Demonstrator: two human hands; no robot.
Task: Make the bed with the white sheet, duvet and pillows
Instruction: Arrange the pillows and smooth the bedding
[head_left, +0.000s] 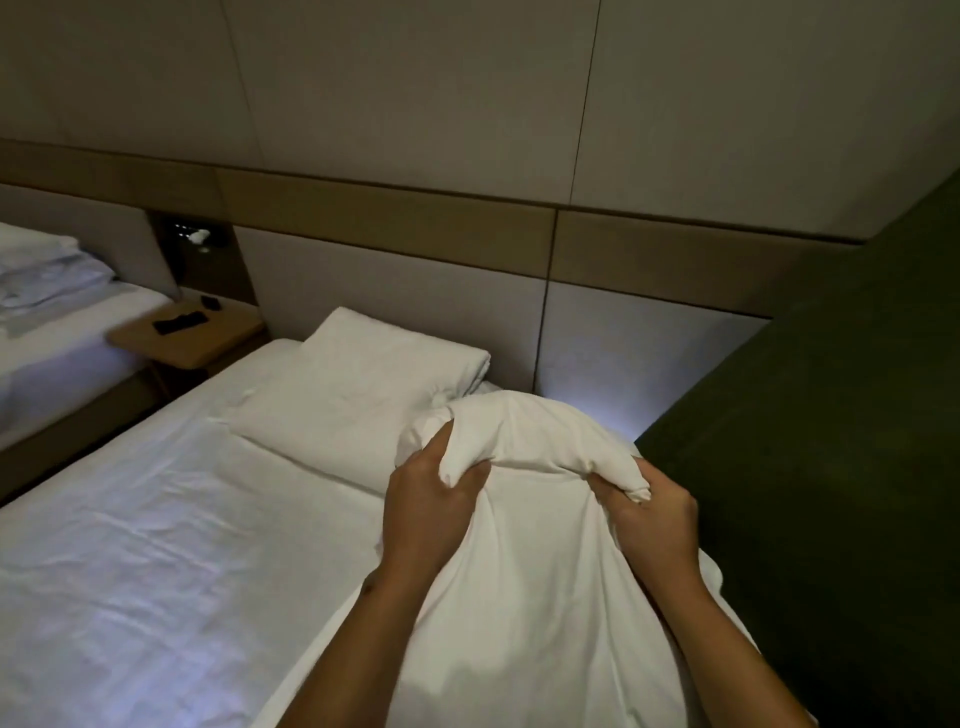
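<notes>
- Head view: the left hand (426, 499) and the right hand (649, 514) each have a closed grip, fingers curled round a bunched edge of a white pillow (524, 499), one at each end.
- This pillow is held up over the near right part of the bed (156, 545), its cover hanging down between the forearms.
- A second pillow (363, 384) lies flat on the white sheet (130, 597) by the headboard (405, 291).
- A bedside worktop (197, 332) stands to the left, with dark items on it.
</notes>
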